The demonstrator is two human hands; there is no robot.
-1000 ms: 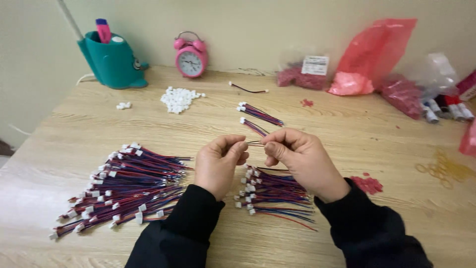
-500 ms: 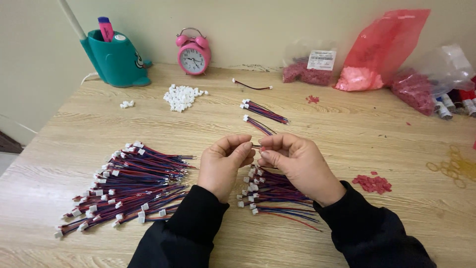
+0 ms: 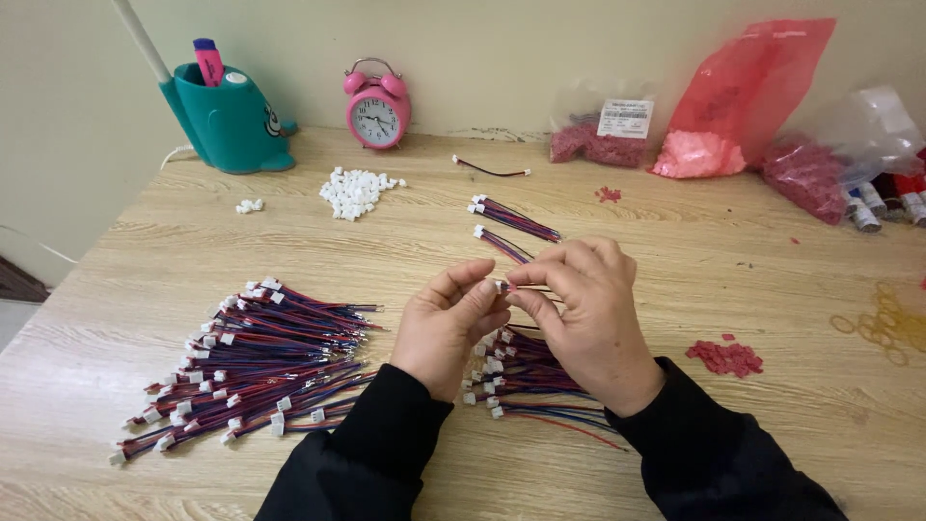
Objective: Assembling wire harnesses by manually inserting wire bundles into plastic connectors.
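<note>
Drew closer together than half a second before, left hand [image 3: 446, 328] and right hand [image 3: 577, 314], fingertips meeting above the table [image 3: 675, 260]. Pinched between thumb and forefinger of both hands, a small white connector [image 3: 501, 286] on thin red and blue wires, held just over a loose wire bundle [image 3: 521, 371]. Lay well to the left, a bigger pile of finished wires [image 3: 246, 362]. Sat farther back, a heap of white connectors [image 3: 355, 190] and a pink alarm clock [image 3: 377, 108].
</note>
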